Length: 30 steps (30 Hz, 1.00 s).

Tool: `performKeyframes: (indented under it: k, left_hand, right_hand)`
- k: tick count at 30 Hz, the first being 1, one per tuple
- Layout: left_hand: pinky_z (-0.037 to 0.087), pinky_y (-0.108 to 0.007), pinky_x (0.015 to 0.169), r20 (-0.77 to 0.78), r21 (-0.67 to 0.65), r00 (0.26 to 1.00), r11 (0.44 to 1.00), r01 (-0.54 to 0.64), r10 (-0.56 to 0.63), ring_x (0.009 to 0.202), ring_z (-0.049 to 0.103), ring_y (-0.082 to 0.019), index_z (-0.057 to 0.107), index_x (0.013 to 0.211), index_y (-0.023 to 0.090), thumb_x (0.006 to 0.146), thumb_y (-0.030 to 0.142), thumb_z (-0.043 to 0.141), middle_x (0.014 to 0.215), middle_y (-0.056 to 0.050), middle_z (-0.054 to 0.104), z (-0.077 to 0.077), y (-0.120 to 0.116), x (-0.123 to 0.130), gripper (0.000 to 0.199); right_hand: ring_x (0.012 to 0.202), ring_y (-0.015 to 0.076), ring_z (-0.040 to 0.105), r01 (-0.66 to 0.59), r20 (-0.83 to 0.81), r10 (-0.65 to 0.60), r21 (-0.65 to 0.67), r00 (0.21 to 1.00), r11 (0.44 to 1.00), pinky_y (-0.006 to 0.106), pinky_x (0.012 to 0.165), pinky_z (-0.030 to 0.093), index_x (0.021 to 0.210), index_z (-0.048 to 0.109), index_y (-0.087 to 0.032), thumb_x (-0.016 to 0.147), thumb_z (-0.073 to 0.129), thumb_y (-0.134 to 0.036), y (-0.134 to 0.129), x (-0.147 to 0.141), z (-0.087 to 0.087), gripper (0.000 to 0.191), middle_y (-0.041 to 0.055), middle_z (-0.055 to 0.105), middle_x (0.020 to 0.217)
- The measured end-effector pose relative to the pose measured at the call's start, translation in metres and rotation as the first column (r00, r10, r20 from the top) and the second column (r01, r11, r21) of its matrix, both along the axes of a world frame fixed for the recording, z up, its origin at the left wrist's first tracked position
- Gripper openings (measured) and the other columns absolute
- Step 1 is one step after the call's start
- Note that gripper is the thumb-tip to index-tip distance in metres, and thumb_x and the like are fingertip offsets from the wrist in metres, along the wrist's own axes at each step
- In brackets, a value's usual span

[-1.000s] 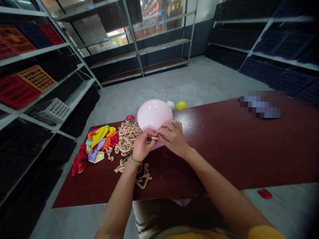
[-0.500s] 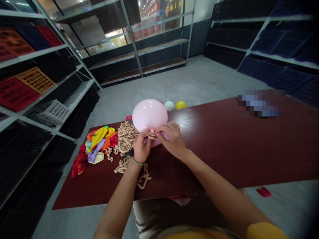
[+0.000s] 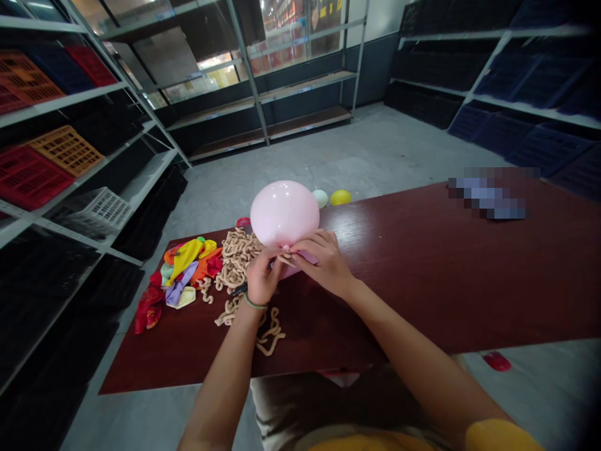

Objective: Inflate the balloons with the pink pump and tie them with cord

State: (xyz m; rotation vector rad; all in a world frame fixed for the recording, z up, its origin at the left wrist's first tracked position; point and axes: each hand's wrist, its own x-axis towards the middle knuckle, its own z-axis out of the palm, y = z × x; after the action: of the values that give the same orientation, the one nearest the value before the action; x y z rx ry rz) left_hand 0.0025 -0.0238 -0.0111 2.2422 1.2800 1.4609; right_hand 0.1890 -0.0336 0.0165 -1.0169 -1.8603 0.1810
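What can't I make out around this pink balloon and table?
Head view: whether the pink balloon is knotted; the left hand and right hand partly cover its neck.
Head view: what the dark object is; the left hand partly hides it.
Head view: the bluish item on the table, obscured by pixelation.

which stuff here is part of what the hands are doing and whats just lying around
Part of the job, it seems:
- pink balloon
- tan curly piece at the fingertips
- likely supplies: tan curly pile, limp balloons

Apparently just lying about:
- orange crate on the shelving
- white crate
- red item on the floor
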Motion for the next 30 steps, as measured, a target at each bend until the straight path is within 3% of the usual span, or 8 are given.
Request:
performKeyframes:
  k: [11, 21, 26, 30]
  left_hand:
    - [0.055, -0.026, 0.077, -0.047, 0.121, 0.994, 0.987, 0.101, -0.096, 0.084, 0.071, -0.016, 0.068, 0.1, 0.02, 0.092, 0.024, 0.062, 0.092, -0.006, 0.074, 0.006, 0.002, 0.0, 0.011]
    - [0.055, -0.026, 0.075, 0.016, 0.046, 0.989, 0.988, 0.147, -0.148, 0.082, 0.07, -0.014, 0.068, 0.099, 0.02, 0.09, 0.024, 0.065, 0.09, -0.004, 0.073, 0.006, 0.001, 0.006, 0.01]
    - [0.053, -0.024, 0.073, 0.1, -0.024, 0.986, 0.99, 0.138, -0.135, 0.079, 0.068, -0.013, 0.069, 0.095, 0.02, 0.089, 0.023, 0.066, 0.087, -0.003, 0.072, -0.001, 0.003, 0.006, 0.007]
    - [0.054, -0.026, 0.074, 0.218, -0.145, 0.971, 0.98, 0.135, -0.102, 0.08, 0.069, -0.015, 0.068, 0.099, 0.02, 0.091, 0.028, 0.064, 0.09, -0.004, 0.071, -0.004, 0.005, 0.006, 0.012]
  right_hand:
    - [0.095, 0.0169, 0.058, -0.029, 0.142, 0.022, 0.049, 0.99, 0.998, 0.035, 0.085, 0.033, 0.096, 0.067, -0.025, 0.097, 0.056, -0.03, 0.003, 0.007, 0.0, 0.012, -0.0009, 0.073, 0.099]
    - [0.079, 0.0173, 0.054, 0.149, 0.22, -0.212, 0.27, 0.952, 0.951, 0.035, 0.077, 0.033, 0.078, 0.058, -0.021, 0.092, 0.053, -0.024, -0.001, 0.005, -0.001, 0.015, 0.0009, 0.068, 0.08]
    - [0.079, 0.0191, 0.053, 0.272, 0.205, -0.326, 0.251, 0.923, 0.929, 0.035, 0.076, 0.034, 0.078, 0.058, -0.022, 0.09, 0.054, -0.023, 0.002, 0.009, -0.002, 0.012, 0.0022, 0.064, 0.077]
    - [0.087, 0.02, 0.056, 0.217, 0.172, -0.25, 0.186, 0.953, 0.958, 0.035, 0.08, 0.037, 0.085, 0.061, -0.022, 0.089, 0.054, -0.021, 0.003, 0.008, -0.004, 0.007, 0.0027, 0.067, 0.086]
